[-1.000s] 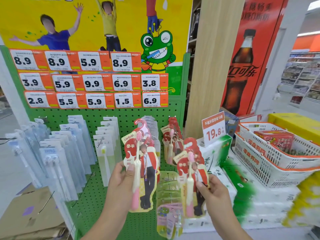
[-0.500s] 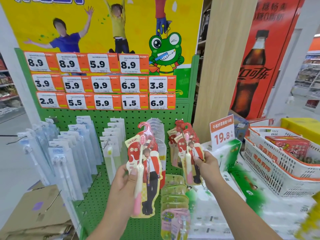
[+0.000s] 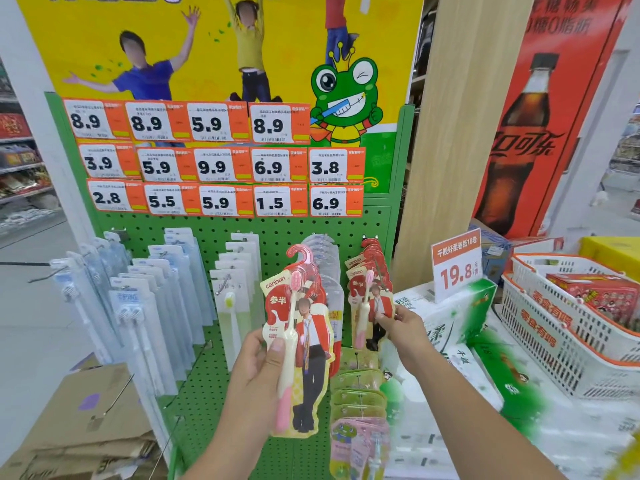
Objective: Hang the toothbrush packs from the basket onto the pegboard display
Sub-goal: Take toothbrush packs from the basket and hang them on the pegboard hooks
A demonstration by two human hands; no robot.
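My left hand [image 3: 258, 372] grips a stack of red and cream toothbrush packs [image 3: 304, 341] in front of the green pegboard [image 3: 277, 233], thumb across the pink-handled brush on the front pack. Its pink hook stands free of any peg. My right hand [image 3: 403, 327] pinches the lower right edge of another red toothbrush pack [image 3: 367, 303], which hangs at the front of a row of like packs on the right-hand peg. The white basket [image 3: 540, 327] with an orange rim stands to the right.
Blue-white toothbrush packs [image 3: 145, 296] and pale green ones [image 3: 235, 292] fill the left pegs. Green and pink children's packs [image 3: 356, 403] hang below. Price tags [image 3: 214, 161] cover the board's top. White tissue packs [image 3: 453, 323], a 19.8 sign and cardboard [image 3: 86, 420] flank the display.
My right hand carried its pack up and right to the right-hand peg, where it now hangs with the others. My left hand kept its stack nearly still.
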